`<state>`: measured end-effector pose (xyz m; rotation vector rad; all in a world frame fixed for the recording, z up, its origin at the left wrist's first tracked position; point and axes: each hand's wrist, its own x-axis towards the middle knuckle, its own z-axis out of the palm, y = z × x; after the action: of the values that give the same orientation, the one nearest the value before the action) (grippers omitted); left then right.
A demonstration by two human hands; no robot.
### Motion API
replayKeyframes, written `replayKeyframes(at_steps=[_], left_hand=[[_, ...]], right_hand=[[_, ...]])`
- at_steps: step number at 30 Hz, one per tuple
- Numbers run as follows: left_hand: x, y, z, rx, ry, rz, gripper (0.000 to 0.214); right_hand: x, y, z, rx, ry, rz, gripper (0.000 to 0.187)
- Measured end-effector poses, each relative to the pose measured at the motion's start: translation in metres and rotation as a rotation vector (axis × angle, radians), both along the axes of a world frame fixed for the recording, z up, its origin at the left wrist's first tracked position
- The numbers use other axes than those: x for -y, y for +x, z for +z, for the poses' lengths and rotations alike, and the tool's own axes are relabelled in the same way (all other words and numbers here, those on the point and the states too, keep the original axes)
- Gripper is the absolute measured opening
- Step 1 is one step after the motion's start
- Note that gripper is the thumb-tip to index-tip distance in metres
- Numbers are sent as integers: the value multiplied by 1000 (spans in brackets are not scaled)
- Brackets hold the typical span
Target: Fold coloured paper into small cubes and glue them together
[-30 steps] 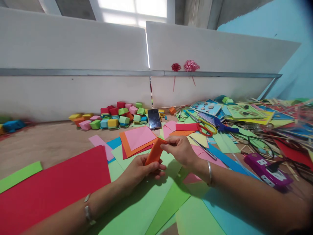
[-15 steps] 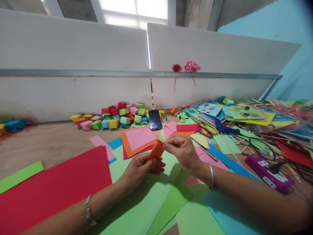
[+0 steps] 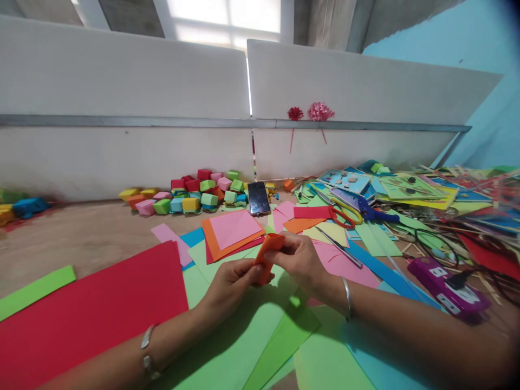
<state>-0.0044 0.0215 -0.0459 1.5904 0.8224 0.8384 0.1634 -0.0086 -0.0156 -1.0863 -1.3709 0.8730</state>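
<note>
Both my hands hold a folded orange paper piece [image 3: 268,252] just above the table. My left hand [image 3: 229,284] pinches its lower end with closed fingers. My right hand [image 3: 298,260] grips its upper end from the right. Under my hands lie light green sheets [image 3: 244,336] and, to the left, a large red sheet [image 3: 93,309]. A pink square on an orange square [image 3: 231,230] lies just beyond the hands.
A heap of small coloured paper boxes [image 3: 190,195] and a phone [image 3: 258,197] sit by the white partition. Scissors [image 3: 349,211], craft cards, sticks and loose sheets crowd the right side. A purple power strip [image 3: 447,284] lies near my right forearm.
The orange piece has been bent and shortened between my fingers, and both hands have shifted slightly right and down.
</note>
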Motion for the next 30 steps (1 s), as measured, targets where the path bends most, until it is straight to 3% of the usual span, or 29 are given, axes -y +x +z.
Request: replayKeyframes(at_steps=[5,9,13,16,22,30], left_hand=[[1,-2,0,11,42,46,38],[-2,-8,5,64,413,248,16],[0,-10,8,117,653,216,18],[2,-9,8,119,691,215,23],[1,-7,8,122,681,289,15],[0,-9,7,80,668,316,13]], right_hand=[[-1,0,-6,57,60,7,5],[-3,3,-15,208,246,-29,5],[-3,3,-22,316,397,-9,8],[-2,2,-23,377,489,-5,12],[0,2,-20,443,625,-56,18],[1,3,-20,534,690,-69,28]])
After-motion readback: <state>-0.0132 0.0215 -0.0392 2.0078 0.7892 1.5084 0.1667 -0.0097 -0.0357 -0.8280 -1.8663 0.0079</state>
